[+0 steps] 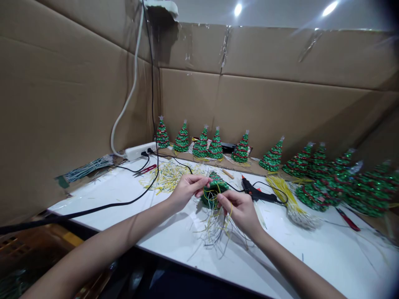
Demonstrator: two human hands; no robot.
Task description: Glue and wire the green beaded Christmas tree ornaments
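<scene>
A small green beaded Christmas tree (215, 185) lies tipped on its side above the white table (131, 203), held between both hands. My left hand (187, 189) is closed on the tree's upper part. My right hand (238, 207) pinches thin yellow and white wires (215, 226) that hang from the tree's base and spread down over the tabletop.
A black glue gun (257, 192) lies just right of my hands. Several finished trees (215, 145) line the cardboard back wall, more piled at the right (336, 182). Yellow wire bundles (289, 199), loose wire scraps (168, 174), red snips (145, 169) and a white power strip (140, 150) lie around.
</scene>
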